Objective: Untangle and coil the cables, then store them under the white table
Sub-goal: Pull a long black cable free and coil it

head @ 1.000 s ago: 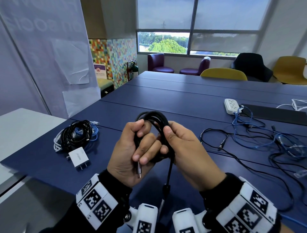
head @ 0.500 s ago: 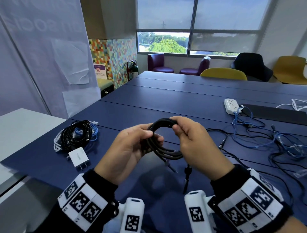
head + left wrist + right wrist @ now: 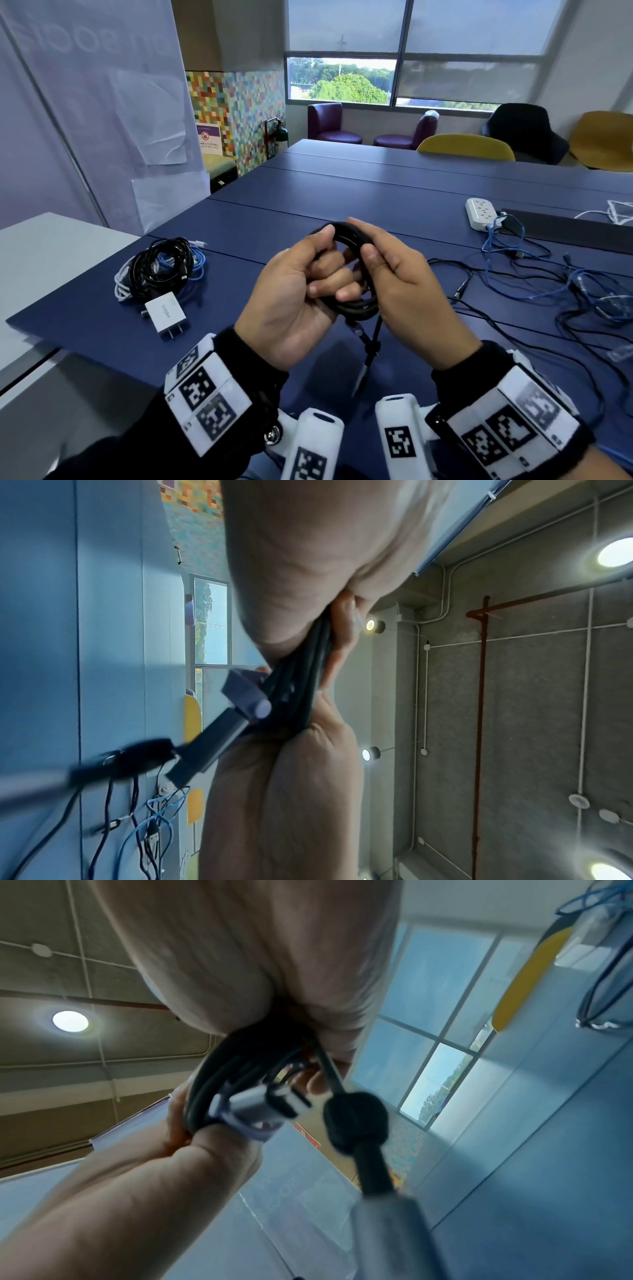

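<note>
A coiled black cable [image 3: 356, 305] is held in the air over the near edge of the blue table [image 3: 342, 198]. My left hand [image 3: 301, 284] grips its left side, fingers curled through the loop. My right hand [image 3: 397, 274] pinches the right side and top. Two plug ends [image 3: 368, 356] dangle below the coil. The left wrist view has the black strands [image 3: 301, 685] between my fingers, and the right wrist view has the coil [image 3: 219, 1077] with a grey connector [image 3: 263, 1102]. A bundle of coiled black, white and blue cables [image 3: 161, 267] lies at the table's left. The white table [image 3: 41, 253] stands to the left.
A white charger [image 3: 166, 313] lies by the bundle. Loose black and blue cables [image 3: 565, 291] sprawl over the table's right side, near a white power strip [image 3: 481, 212]. Chairs stand along the far side under the window.
The coil was turned from upright to flatter and back toward upright. My right hand shifted from the coil's front to its right side and top. The plug ends still hang below.
</note>
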`<action>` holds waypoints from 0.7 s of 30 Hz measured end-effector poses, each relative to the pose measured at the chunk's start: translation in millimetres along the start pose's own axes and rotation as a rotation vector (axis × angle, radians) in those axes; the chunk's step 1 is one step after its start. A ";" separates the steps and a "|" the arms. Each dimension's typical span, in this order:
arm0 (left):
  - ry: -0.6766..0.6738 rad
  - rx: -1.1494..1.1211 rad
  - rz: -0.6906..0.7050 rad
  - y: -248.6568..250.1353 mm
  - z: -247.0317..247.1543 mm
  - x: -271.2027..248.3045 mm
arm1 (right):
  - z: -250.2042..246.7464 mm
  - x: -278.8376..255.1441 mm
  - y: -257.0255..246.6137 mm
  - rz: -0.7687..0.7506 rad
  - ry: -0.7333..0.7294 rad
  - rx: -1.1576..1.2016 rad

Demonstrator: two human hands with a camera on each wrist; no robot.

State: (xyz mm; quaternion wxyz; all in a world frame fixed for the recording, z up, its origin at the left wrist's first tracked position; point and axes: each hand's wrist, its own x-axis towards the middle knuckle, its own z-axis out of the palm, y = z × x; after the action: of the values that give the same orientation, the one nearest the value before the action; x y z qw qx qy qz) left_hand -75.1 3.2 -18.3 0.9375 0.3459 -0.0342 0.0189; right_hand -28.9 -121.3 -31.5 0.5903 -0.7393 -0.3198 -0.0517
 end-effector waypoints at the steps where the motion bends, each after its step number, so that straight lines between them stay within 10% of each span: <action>1: 0.007 -0.003 0.009 0.1 0.1 0.5 | -1.1 -1.4 0.8 0.000 -0.006 0.001; 10: 0.077 -0.197 0.188 12.0 -5.2 6.3 | -16.6 -21.3 -9.5 -0.214 0.308 -0.282; 21: 0.115 -0.347 0.199 7.9 -3.1 5.1 | 2.4 -37.2 -3.7 -0.208 0.248 -0.556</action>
State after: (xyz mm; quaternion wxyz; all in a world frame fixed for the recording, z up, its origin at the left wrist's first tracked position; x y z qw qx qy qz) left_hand -70.3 11.3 -15.1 0.9769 0.1723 -0.0173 0.1249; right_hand -61.1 -134.0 -45.9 0.3915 -0.8237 -0.2929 -0.2870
